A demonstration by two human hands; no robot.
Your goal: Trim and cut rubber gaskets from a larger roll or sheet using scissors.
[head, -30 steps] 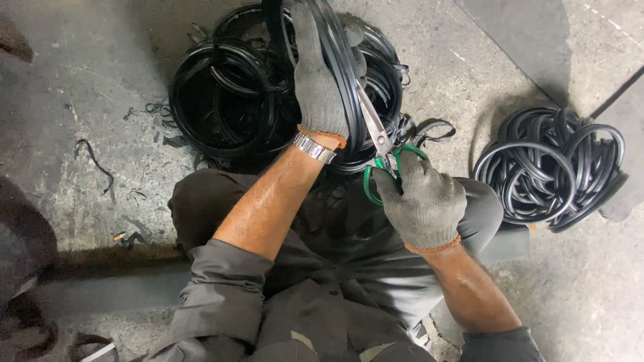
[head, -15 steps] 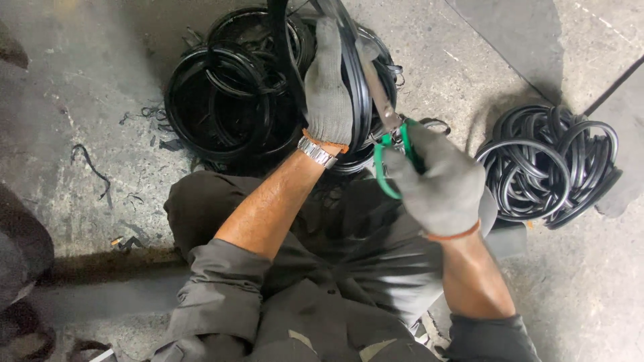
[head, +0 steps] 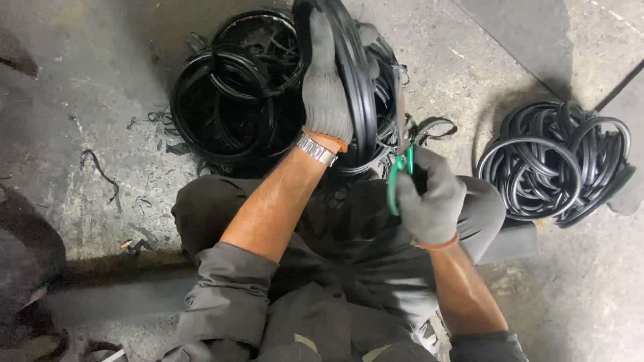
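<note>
My left hand (head: 327, 87), in a grey knit glove with a metal watch at the wrist, grips a black rubber ring (head: 359, 100) held upright in front of me. My right hand (head: 433, 198), also gloved, holds green-handled scissors (head: 401, 144) whose blades point up along the ring's right edge. I cannot tell whether the blades touch the rubber. Both hands work above my knees, in grey trousers.
A heap of black rubber rings and trimmed strips (head: 235, 100) lies on the concrete floor behind the held ring. A second bundle of black rings (head: 557, 161) sits at the right. Thin rubber scraps (head: 100, 174) lie at the left. A dark shape (head: 27, 268) fills the lower left.
My right hand has turned the scissors from slanting left to pointing nearly straight up along the ring. My left hand has kept its grip on the ring.
</note>
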